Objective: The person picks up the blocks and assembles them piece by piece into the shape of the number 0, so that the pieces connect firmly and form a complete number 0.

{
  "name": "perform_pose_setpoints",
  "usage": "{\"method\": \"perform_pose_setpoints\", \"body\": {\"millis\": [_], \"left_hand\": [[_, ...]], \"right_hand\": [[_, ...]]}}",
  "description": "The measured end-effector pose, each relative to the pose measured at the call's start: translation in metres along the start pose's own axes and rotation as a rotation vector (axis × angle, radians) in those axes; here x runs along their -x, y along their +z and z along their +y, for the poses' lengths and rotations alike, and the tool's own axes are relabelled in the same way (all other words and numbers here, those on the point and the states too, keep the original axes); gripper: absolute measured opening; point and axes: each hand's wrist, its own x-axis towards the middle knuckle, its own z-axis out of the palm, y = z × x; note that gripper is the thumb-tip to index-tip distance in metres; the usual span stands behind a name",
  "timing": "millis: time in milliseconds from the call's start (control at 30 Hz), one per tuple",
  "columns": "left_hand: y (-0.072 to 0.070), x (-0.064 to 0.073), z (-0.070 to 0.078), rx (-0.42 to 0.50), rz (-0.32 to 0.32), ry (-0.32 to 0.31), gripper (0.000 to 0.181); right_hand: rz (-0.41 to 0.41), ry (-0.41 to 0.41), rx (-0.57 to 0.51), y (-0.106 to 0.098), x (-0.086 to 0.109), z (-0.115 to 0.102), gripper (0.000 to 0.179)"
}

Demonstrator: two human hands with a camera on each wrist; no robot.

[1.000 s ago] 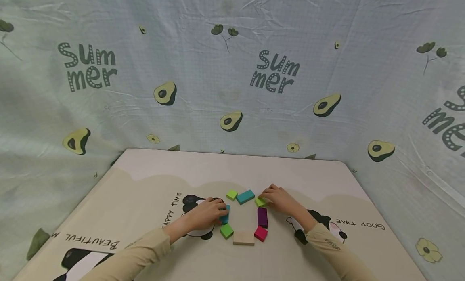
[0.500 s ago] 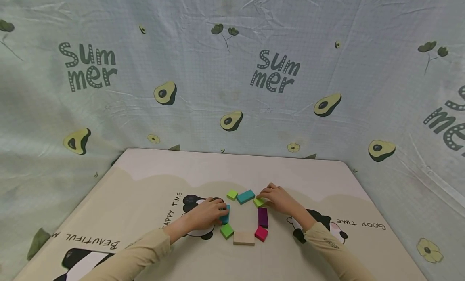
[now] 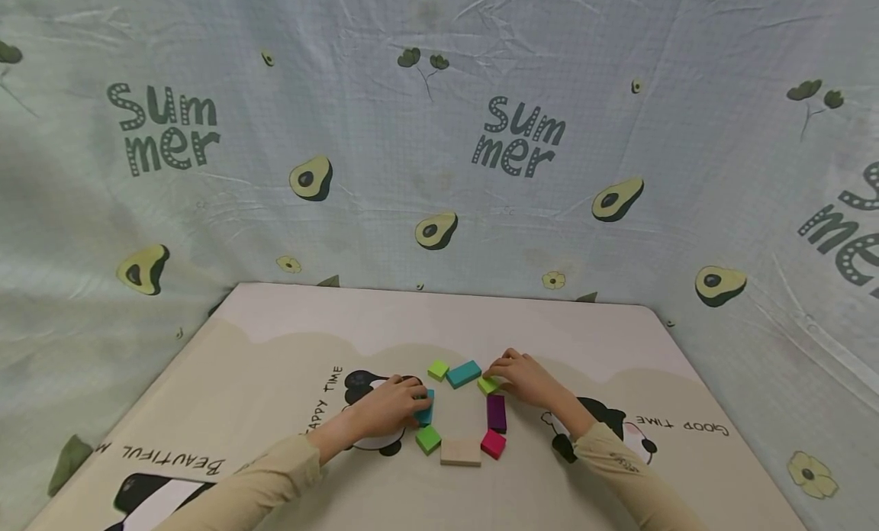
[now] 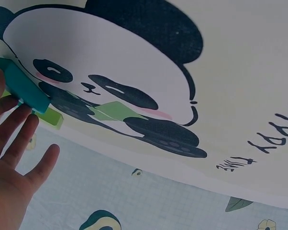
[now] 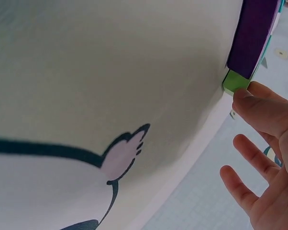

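Observation:
Wooden blocks form a ring on the table. At the ring's left side my left hand (image 3: 387, 407) holds a blue block (image 3: 427, 409), partly covered by its fingers; the left wrist view shows the fingertips against this blue block (image 4: 27, 86). My right hand (image 3: 529, 378) pinches a light green block (image 3: 488, 385) at the far right corner between thumb and forefinger, the other fingers spread. A purple block (image 3: 496, 413) lies just nearer than that green block. A teal block (image 3: 464, 374) is to its left, at the far side.
Another light green block (image 3: 438, 370) lies at the far left corner. A green block (image 3: 429, 439), a plain wood block (image 3: 461, 452) and a red block (image 3: 493, 443) make up the near side. Behind the table (image 3: 384, 317) hangs a printed cloth (image 3: 384, 119).
The light green block in my right hand has shifted slightly left, towards the teal block, and the right hand with it. My left hand stays on the blue block.

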Motion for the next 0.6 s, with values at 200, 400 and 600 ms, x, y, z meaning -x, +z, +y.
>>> {"method": "perform_pose_setpoints", "body": {"millis": [200, 400, 600], "left_hand": [[0.0011, -0.0001, 0.0005, 0.004, -0.011, -0.01, 0.031], [0.0017, -0.0005, 0.0007, -0.001, -0.009, -0.006, 0.031], [0.0018, -0.0006, 0.0011, 0.002, -0.009, -0.004, 0.03]], "right_hand": [[0.001, -0.004, 0.003, -0.0004, 0.0005, -0.0009, 0.027], [0.001, -0.002, -0.008, -0.0006, 0.0009, -0.0012, 0.028], [0.01, -0.001, -0.015, 0.0016, 0.0017, -0.0013, 0.028]]}}
